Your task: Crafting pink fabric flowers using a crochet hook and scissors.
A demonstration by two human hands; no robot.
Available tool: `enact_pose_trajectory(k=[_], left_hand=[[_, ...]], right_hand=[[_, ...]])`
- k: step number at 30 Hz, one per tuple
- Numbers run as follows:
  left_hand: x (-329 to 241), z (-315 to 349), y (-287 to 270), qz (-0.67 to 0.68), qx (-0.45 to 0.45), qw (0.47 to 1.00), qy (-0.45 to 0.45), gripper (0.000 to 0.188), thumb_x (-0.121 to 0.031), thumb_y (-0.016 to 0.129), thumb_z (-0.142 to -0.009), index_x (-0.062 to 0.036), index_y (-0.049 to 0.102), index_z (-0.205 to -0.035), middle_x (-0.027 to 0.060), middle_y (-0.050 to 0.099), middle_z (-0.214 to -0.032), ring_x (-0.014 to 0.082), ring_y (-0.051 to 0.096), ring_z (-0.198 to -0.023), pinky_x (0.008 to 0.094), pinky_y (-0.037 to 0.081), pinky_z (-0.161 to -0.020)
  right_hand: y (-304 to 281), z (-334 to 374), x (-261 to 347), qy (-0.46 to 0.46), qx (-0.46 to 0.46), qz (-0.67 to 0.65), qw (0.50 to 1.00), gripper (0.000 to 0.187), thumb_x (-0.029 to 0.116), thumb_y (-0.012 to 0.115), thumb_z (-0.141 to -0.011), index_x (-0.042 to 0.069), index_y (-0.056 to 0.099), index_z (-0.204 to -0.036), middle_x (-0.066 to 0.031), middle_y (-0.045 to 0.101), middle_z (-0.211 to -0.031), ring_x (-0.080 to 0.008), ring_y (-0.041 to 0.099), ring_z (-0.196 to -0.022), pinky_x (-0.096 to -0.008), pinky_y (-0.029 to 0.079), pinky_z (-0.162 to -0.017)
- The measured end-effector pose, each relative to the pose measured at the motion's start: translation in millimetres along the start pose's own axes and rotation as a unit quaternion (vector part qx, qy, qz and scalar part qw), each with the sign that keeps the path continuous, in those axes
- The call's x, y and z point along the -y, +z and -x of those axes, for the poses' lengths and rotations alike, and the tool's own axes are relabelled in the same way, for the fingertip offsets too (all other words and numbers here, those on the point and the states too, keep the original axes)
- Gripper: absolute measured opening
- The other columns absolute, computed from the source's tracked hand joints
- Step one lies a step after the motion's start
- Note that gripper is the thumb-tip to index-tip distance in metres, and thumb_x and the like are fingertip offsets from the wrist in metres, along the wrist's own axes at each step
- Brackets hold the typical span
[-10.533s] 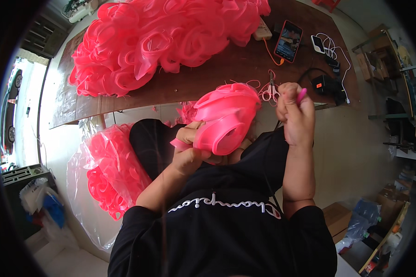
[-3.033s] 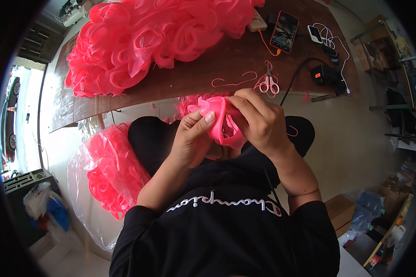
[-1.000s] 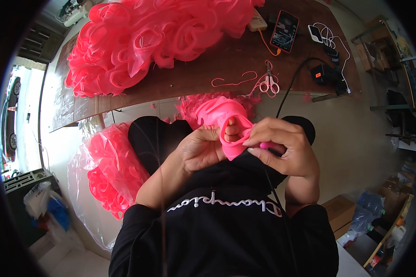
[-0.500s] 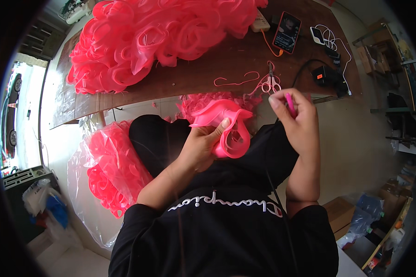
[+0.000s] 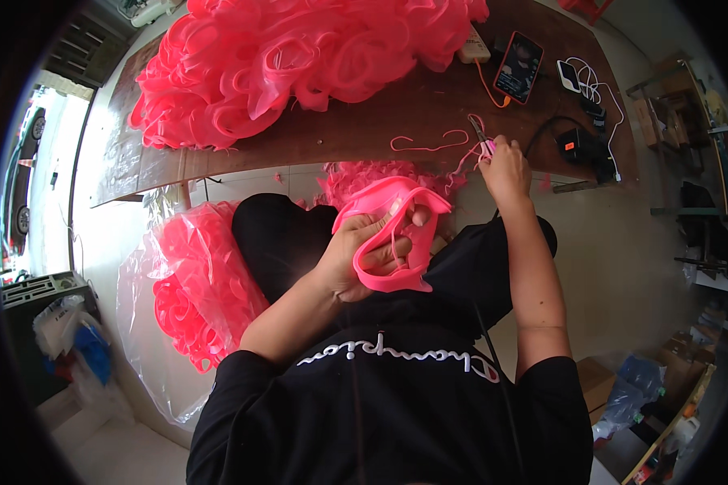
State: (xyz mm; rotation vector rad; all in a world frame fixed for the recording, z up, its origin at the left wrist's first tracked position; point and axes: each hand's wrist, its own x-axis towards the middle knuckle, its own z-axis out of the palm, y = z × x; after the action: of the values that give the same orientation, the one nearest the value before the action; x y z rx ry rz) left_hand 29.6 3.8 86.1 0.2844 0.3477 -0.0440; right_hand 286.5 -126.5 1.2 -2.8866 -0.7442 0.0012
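Observation:
My left hand (image 5: 360, 255) grips a looped strip of stiff pink mesh ribbon (image 5: 392, 280) above my lap, with fingers through the loop and thumb on its upper folds. Farther right, my right hand (image 5: 505, 170) has its fingers closed at the handles of small scissors (image 5: 477, 127) on the brown table (image 5: 348, 136). The blades point away from me, and the hand hides most of the handles. A bit of magenta at the fingers looks like the slim stick seen earlier; most of it is hidden.
Ruffled pink mesh (image 5: 299, 69) heaps over the far table. Thin pink cord (image 5: 429, 148) lies near the scissors. A phone (image 5: 518, 69), a white cabled device (image 5: 569, 76) and a black adapter (image 5: 576, 145) sit to the right. Bagged pink mesh (image 5: 206, 279) rests at my left.
My right hand has reached forward from beside the ribbon to the scissors, which have tilted left. My left hand has turned the ribbon, so its loop now opens around my fingers.

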Motion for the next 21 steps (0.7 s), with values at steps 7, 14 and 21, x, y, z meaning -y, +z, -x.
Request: enact_pose_trajectory(k=[7,14,21], left_hand=[[-10.4,-2.0,3.5,0.247,0.137,0.955,-0.095,0.022,-0.005,0.044,-0.100,0.0059,0.044,-0.120,0.0048,0.055,-0.081,0.0033,0.053,-0.050,0.0183,0.053,-0.053],[-6.5,-11.5,-18.4,0.314,0.158,0.931,-0.102,0.028,-0.003,0.043,-0.098,0.0043,0.040,-0.126,0.0105,0.055,-0.097,0.0075,0.057,-0.052,0.0327,0.062,-0.064],[-14.0,-7.0,34.5,0.047,-0.127,0.989,-0.053,0.030,-0.026,0.044,-0.104,-0.0014,0.051,-0.119,0.0006,0.051,-0.063,0.0072,0.051,-0.049,0.0311,0.057,-0.059]], right_hand=[[-22.1,5.5,-12.9,-0.102,-0.002,-0.020,0.995,0.024,0.014,0.069,-0.080,0.003,0.058,-0.098,-0.0165,0.068,-0.092,-0.0389,0.065,-0.087,-0.0448,0.052,-0.074],[-115.2,74.1,18.3,-0.264,-0.059,-0.352,0.896,0.033,0.004,0.071,-0.082,0.004,0.059,-0.114,-0.0059,0.069,-0.079,-0.0139,0.067,-0.068,-0.0273,0.053,-0.063],[-132.3,101.5,26.7,-0.415,-0.033,-0.258,0.872,0.042,-0.002,0.078,-0.067,0.002,0.067,-0.107,-0.0093,0.069,-0.079,-0.0203,0.069,-0.067,-0.0284,0.055,-0.063]])
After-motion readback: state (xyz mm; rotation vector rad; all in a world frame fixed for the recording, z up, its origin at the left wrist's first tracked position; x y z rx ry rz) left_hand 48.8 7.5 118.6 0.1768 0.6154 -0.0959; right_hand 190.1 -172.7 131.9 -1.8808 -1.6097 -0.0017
